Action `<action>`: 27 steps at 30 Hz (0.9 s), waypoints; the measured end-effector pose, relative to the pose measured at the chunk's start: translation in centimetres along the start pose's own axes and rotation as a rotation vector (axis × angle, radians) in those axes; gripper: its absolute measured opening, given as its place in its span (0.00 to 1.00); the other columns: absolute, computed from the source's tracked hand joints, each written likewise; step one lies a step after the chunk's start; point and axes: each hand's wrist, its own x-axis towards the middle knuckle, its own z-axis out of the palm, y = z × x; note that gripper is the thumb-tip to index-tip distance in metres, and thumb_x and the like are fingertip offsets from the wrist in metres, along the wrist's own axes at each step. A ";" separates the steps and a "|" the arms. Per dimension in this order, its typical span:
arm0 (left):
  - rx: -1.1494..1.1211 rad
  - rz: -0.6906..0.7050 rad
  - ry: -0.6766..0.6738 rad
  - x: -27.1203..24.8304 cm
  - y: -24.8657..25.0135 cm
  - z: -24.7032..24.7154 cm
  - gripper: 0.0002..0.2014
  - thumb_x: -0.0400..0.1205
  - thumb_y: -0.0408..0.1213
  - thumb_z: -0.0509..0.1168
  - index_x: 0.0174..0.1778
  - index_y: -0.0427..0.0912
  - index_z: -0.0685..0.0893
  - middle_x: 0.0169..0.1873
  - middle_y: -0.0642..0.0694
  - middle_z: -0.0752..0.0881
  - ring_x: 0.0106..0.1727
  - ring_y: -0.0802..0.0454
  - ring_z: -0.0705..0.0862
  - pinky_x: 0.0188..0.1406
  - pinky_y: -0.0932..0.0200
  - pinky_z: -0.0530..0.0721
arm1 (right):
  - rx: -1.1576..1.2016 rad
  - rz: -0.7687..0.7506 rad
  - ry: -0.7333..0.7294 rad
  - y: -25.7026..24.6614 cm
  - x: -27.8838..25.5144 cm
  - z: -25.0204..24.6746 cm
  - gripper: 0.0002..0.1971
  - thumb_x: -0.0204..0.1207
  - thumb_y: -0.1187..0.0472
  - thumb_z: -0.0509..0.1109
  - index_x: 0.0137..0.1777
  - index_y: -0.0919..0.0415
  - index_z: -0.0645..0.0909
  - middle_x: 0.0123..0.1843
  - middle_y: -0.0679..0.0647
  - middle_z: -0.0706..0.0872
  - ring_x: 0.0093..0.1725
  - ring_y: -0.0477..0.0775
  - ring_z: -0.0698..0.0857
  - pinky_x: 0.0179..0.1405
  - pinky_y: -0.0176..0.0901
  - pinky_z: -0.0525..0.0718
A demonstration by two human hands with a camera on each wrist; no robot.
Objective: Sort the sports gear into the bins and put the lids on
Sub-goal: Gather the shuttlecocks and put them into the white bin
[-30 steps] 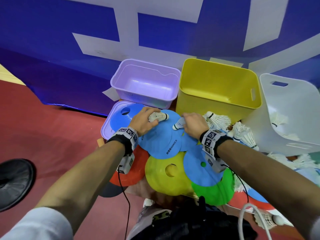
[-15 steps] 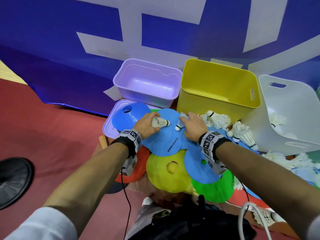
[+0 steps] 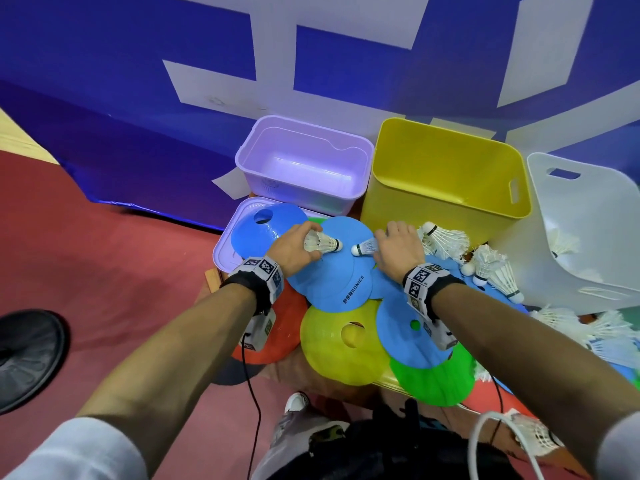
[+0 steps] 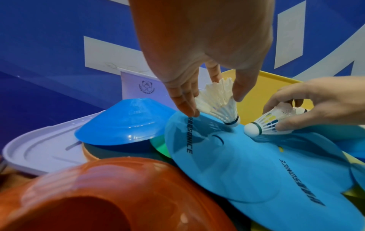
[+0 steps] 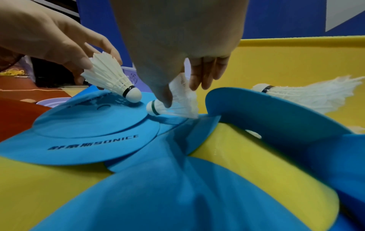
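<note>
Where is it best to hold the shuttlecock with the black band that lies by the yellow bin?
Probably the feather skirt. The shuttlecock lies on its side, cork toward the hands, feathers fanning wide toward the yellow bin, so fingers coming from above can pinch the skirt.

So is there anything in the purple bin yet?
No, the purple bin shows only its bare floor in the head view.

Head view looks steeply down from above, forearms reaching away toward the blue wall; left wrist view sits low and close, facing forward past the fingers; right wrist view does likewise from the other side; all three share the lettered blue disc.
</note>
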 end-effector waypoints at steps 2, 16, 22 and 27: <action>-0.007 -0.007 0.015 -0.1 -0.2 -0.2 0.25 0.79 0.41 0.70 0.72 0.51 0.72 0.65 0.44 0.77 0.51 0.48 0.76 0.57 0.51 0.77 | 0.073 0.011 0.033 -0.1 0.0 0.1 0.22 0.80 0.45 0.64 0.67 0.58 0.75 0.64 0.60 0.75 0.63 0.62 0.72 0.62 0.53 0.69; -0.089 0.052 0.062 1.1 4.5 -0.4 0.23 0.74 0.43 0.69 0.66 0.53 0.74 0.59 0.49 0.82 0.50 0.47 0.83 0.52 0.51 0.82 | 0.433 0.101 0.166 2.3 -2.1 -2.0 0.22 0.81 0.46 0.64 0.69 0.56 0.73 0.62 0.57 0.80 0.62 0.60 0.80 0.54 0.52 0.76; -0.082 0.175 0.053 2.4 9.9 2.1 0.20 0.78 0.42 0.71 0.66 0.50 0.76 0.61 0.48 0.81 0.48 0.47 0.82 0.51 0.52 0.80 | 0.540 0.200 0.229 8.2 -5.2 -2.7 0.24 0.81 0.44 0.65 0.72 0.53 0.72 0.65 0.55 0.79 0.66 0.59 0.77 0.51 0.53 0.80; -0.040 0.260 0.024 3.2 15.8 5.7 0.21 0.80 0.47 0.70 0.68 0.48 0.76 0.61 0.47 0.81 0.49 0.45 0.82 0.51 0.49 0.82 | 0.578 0.273 0.256 14.3 -8.9 -2.1 0.23 0.81 0.44 0.65 0.73 0.54 0.72 0.68 0.54 0.78 0.68 0.58 0.77 0.55 0.52 0.79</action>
